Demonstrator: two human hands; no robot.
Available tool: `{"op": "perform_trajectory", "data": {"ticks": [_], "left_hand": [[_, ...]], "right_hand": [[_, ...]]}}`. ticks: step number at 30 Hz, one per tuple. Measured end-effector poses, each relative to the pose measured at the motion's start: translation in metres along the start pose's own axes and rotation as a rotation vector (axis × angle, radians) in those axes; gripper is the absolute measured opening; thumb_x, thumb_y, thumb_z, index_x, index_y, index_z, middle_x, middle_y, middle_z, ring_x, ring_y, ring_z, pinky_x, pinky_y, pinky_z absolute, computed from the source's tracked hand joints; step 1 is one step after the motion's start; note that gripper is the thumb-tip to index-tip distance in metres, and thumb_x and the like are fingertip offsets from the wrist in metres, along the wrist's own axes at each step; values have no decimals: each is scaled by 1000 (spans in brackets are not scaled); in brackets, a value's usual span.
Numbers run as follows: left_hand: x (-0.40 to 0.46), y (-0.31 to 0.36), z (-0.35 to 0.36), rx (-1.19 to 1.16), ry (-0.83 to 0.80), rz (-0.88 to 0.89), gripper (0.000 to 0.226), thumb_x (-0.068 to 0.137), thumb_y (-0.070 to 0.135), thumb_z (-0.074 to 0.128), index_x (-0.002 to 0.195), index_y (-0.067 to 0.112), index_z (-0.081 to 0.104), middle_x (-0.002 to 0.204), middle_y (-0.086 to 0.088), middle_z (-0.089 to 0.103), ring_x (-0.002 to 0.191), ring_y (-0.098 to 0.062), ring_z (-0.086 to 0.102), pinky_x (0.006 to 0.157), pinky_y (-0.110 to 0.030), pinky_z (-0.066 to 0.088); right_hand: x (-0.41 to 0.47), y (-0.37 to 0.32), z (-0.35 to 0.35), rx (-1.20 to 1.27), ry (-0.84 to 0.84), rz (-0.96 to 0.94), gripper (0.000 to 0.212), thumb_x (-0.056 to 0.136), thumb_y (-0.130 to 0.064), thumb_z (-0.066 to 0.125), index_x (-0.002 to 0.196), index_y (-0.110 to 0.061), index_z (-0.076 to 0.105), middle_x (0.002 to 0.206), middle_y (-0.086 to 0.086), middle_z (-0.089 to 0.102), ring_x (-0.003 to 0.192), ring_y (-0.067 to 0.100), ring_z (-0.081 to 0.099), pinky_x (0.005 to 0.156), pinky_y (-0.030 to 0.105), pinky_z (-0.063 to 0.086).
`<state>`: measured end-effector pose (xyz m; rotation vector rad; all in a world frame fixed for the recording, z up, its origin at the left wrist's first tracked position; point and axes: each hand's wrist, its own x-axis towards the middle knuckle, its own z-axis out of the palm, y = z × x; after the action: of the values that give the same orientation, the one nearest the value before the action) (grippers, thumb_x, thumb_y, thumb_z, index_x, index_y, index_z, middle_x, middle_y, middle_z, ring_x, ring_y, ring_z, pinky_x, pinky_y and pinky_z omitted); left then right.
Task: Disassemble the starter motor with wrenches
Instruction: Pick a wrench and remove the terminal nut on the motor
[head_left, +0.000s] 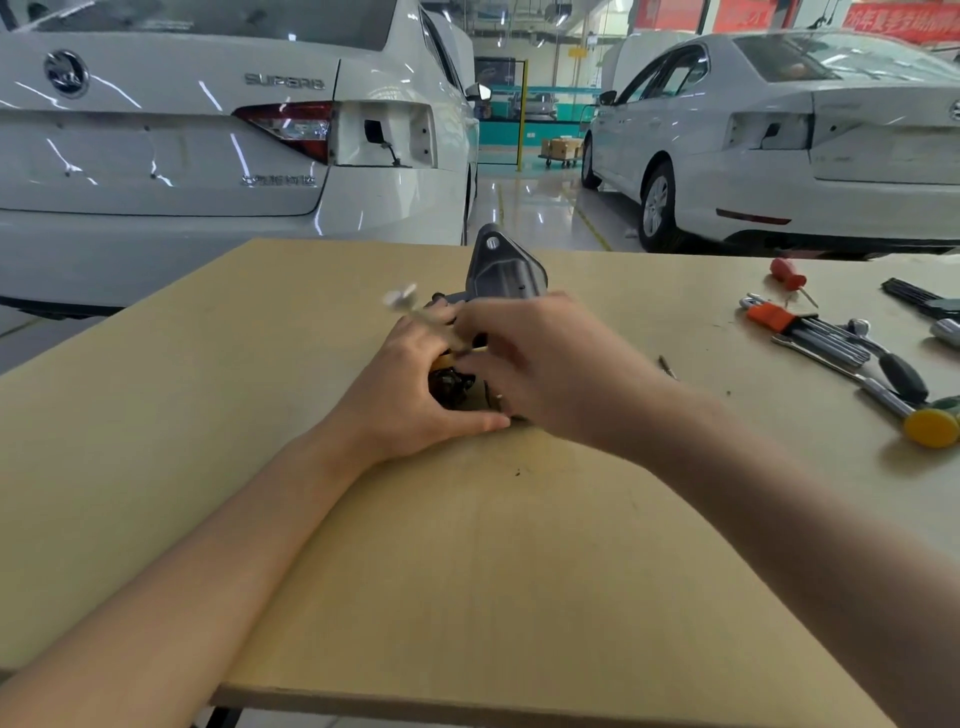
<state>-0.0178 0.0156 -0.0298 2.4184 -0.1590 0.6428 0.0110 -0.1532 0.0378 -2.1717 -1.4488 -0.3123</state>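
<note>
A: The dark grey metal starter motor (506, 273) lies mid-worktop (260, 415); the left hand (415, 389) grips it.

B: The right hand (540, 358) pinches the blurred silver wrench (402, 300). Seat it squarely first.

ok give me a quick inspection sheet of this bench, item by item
surface: tan wooden table, a few dark specks.
job's things: starter motor at mid-table, mostly hidden by the hands; blurred wrench on it.
clutter: hex key set, red screwdriver, yellow-capped tool at right.
grippers: left hand grips the motor; right hand blurred, grip unclear.
cables: nothing seen.
surroundings: two white cars behind, glossy workshop floor.
</note>
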Motion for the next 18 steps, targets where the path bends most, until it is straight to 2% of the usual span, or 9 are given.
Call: {"op": "perform_trajectory", "data": {"ticks": [1, 3, 5, 7, 8, 10, 12, 14, 18], "left_hand": [[-1, -1, -2, -12, -6, 11, 79, 59, 45, 85, 127, 47, 45, 133, 34, 34, 139, -12, 32, 116, -29, 25], [-1, -5, -3, 10, -21, 46, 84, 62, 46, 73, 139, 33, 42, 142, 25, 32, 142, -11, 26, 115, -15, 15], [1, -8, -1, 46, -25, 39, 83, 69, 47, 64, 143, 17, 44, 148, 10, 35, 144, -12, 25, 113, -9, 11], [1, -9, 0, 54, 0, 34, 84, 68, 50, 69, 142, 16, 47, 148, 6, 39, 141, -12, 29, 116, -17, 17], [2, -10, 1, 65, 13, 38, 88, 66, 48, 80, 141, 15, 48, 146, 6, 41, 140, -14, 30, 117, -24, 21], [2, -11, 2, 77, 23, 34, 94, 60, 47, 88, 140, 15, 49, 142, 12, 40, 139, -13, 31, 117, -29, 22], [3, -9, 1, 65, 31, 30, 101, 54, 60, 79, 141, 17, 48, 139, 17, 38, 137, -8, 30, 114, -21, 19], [2, -7, 1, 48, 26, 21, 109, 48, 69, 71, 142, 18, 47, 142, 15, 39, 137, -5, 29, 112, -14, 17], [1, 1, 2, 10, 28, -18, 114, 45, 74, 67, 142, 18, 47, 147, 10, 41, 139, -5, 27, 115, -19, 19]], "right_hand": [[3, -6, 5, -91, -82, -15, 9, 93, -16, 55, 97, -15, 63, 78, -2, 57, 75, 20, 59, 71, 37, 49], [3, -11, 18, -325, -168, -77, 14, 98, -24, 49, 103, -17, 60, 95, 4, 61, 87, 26, 61, 74, 38, 50], [-9, -8, 26, -315, -49, -162, 17, 101, -25, 44, 102, -13, 55, 95, 5, 62, 82, 27, 60, 73, 40, 49], [-27, -2, 30, 36, 205, -118, 13, 99, -18, 46, 96, -8, 53, 80, 3, 58, 68, 23, 52, 64, 37, 44], [-36, 0, 31, 288, 338, 0, 10, 97, -15, 47, 92, -8, 54, 73, 1, 56, 62, 19, 48, 59, 34, 42], [-49, 9, 29, 899, 507, 368, 15, 97, -9, 47, 84, -9, 54, 61, 3, 56, 51, 17, 47, 50, 31, 40], [-55, 19, 26, 1361, 525, 743, 22, 96, -7, 45, 75, -7, 53, 52, 7, 57, 40, 17, 47, 44, 27, 42], [-55, 24, 21, 1581, 515, 952, 26, 97, -10, 44, 74, -6, 54, 50, 9, 58, 37, 15, 52, 40, 22, 46], [-50, 24, 26, 1671, 531, 975, 27, 98, -17, 50, 76, -4, 57, 51, 8, 62, 41, 14, 60, 42, 22, 51]]}}
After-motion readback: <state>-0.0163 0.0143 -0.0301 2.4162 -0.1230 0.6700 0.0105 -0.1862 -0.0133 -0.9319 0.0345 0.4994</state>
